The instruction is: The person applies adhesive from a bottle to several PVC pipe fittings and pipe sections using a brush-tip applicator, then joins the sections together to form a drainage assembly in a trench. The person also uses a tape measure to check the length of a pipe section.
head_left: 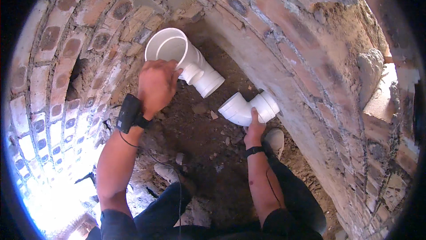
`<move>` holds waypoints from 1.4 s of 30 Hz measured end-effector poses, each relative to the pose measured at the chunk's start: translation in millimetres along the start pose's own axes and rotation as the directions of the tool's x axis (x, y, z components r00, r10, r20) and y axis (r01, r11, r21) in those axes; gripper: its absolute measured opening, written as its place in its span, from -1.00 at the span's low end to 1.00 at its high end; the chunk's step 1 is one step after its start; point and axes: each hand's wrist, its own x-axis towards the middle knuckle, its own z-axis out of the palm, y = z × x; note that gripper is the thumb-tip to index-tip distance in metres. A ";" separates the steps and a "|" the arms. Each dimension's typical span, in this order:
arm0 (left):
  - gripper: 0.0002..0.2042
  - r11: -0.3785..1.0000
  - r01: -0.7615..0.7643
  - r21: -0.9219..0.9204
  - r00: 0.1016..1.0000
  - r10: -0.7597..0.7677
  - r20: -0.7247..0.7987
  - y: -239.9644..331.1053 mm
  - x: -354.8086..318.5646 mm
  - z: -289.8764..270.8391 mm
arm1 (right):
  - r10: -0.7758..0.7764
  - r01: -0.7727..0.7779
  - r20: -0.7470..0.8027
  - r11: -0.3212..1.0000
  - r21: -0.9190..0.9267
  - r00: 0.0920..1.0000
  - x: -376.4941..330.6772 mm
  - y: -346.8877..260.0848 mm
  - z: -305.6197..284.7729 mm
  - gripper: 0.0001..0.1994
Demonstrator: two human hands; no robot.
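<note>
Gripped in the left hand (156, 85), fingers wrapped around it, a large white pipe fitting (184, 61) is being brought up toward the elbow pipe (248, 108), steadied by right hand (254, 130) fingers from below; alignment seems needed next.

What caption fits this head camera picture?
Left hand holds a white pipe fitting; right hand steadies a white elbow at a brick wall.

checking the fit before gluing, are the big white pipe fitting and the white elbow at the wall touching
Apart. The head view shows bare dirt floor between the big white pipe fitting in the left hand and the white elbow under the right hand.
</note>
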 end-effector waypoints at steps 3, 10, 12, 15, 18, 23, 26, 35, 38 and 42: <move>-0.88 0.997 -0.073 0.001 0.995 0.073 -0.072 1.0 2.1 4.3 | -0.023 0.019 0.121 0.999 0.034 0.992 -4.5 -4.3 0.9 -0.45; -0.81 0.997 -0.080 -0.009 0.993 0.078 -0.086 0.8 2.2 -3.7 | -0.028 0.024 0.047 0.997 0.077 0.999 -15.1 -12.3 5.4 -0.46; -0.77 0.998 -0.062 -0.008 0.996 0.062 -0.059 1.3 2.7 -6.4 | -0.013 0.011 0.045 0.999 0.049 0.999 -17.4 -14.5 4.9 -0.47; -0.75 1.000 -0.017 -0.006 1.000 0.017 -0.019 2.4 3.3 -8.4 | -0.040 0.037 0.071 0.998 0.051 0.997 -17.9 -15.2 3.0 -0.46; -0.74 0.997 -0.076 0.020 0.994 0.077 -0.077 2.6 1.7 -9.2 | -0.040 0.035 0.100 0.998 0.049 0.994 -12.8 -11.0 0.2 -0.45; -0.53 0.995 -0.078 0.058 0.995 0.081 -0.059 1.3 -8.2 -15.9 | 0.042 -0.040 0.096 0.999 -0.026 0.995 0.3 4.0 -7.9 -0.28; -0.47 0.997 -0.072 0.030 0.981 0.076 -0.180 2.6 -23.8 -25.5 | -0.028 0.036 0.155 0.998 -0.049 0.988 -2.0 15.1 -14.7 -0.21; -0.49 0.967 0.047 -0.251 0.941 0.041 0.335 31.5 -193.2 -151.0 | 0.098 -0.050 0.445 0.992 -0.117 0.890 -125.8 26.7 -28.6 -0.56; -0.53 0.922 -0.043 -0.384 0.977 0.119 0.176 62.7 -261.1 -204.2 | 0.160 0.075 0.545 0.921 -0.383 0.823 -179.2 16.9 -25.9 -0.74; -0.63 0.823 -0.210 -0.528 0.977 0.161 -0.137 117.7 -318.8 -249.9 | 0.024 0.426 0.915 0.880 -0.210 0.402 -247.5 -7.9 -12.4 -0.81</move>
